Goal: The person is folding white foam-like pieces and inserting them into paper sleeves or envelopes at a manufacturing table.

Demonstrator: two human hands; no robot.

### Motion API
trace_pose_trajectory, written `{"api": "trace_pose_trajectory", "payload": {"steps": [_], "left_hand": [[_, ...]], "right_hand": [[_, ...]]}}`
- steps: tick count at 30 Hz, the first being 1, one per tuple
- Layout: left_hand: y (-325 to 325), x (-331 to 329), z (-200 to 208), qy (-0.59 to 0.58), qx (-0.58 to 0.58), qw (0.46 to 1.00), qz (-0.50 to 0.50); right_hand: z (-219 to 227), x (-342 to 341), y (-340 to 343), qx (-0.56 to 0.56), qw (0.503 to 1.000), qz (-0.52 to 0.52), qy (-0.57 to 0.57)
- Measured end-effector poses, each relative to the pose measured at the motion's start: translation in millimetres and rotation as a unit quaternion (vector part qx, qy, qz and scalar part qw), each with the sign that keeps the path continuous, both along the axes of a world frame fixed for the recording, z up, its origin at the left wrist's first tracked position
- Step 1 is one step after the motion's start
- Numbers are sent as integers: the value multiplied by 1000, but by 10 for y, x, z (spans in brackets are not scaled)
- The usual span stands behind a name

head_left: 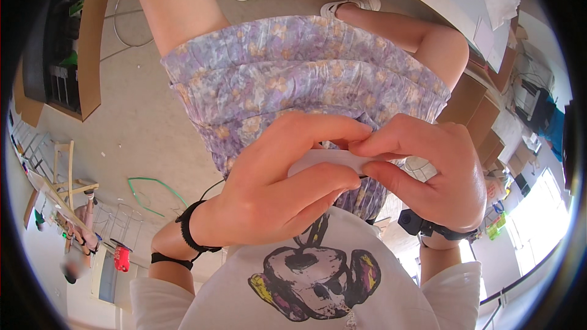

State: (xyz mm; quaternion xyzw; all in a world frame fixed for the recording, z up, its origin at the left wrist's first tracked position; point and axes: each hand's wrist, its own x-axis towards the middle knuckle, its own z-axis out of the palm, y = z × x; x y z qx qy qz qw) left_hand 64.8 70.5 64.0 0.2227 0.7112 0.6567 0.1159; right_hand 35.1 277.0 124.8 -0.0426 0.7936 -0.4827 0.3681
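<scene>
Close in front of my body, both hands meet around a small, smooth white piece (pixel 327 158), whose exact kind I cannot make out. My left hand (pixel 263 174) grips it from the left, the thumb and index finger pressed along its sides. At its right end my right hand (pixel 437 156) pinches with thumb and index finger, the two fingertips touching my left fingers' tips. Much of the piece is hidden by the fingers. A black strap (pixel 191 227) circles my left wrist. On my right wrist sits a black band with a small dark device (pixel 413 223). Purple flowered cloth (pixel 306 79) lies behind the hands.
An open cardboard box (pixel 92 43) with dark contents stands at the left. A white tabletop (pixel 452 0) is at the upper right, with cardboard boxes (pixel 468 110) below it. A green cord (pixel 147 178) lies on the floor; another person (pixel 85 223) is at the far left.
</scene>
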Motion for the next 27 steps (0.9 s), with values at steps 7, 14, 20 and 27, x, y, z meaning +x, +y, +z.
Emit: {"api": "trace_pose_trajectory", "payload": {"steps": [7,14,20,27], "left_hand": [[-35,43,31,-61,13,998,27],[-434,-43,-55,-108,-18,994,-16],[-505,-103,14,-231,37,972,-33],[-510,-181,47,-238,6,970,-43]], "right_hand": [[31,-7,-33,22,998,48,45],[21,56,10,32,998,18,41],[18,79,3,-10,999,5,30],[25,88,17,1,1000,11,24]]}}
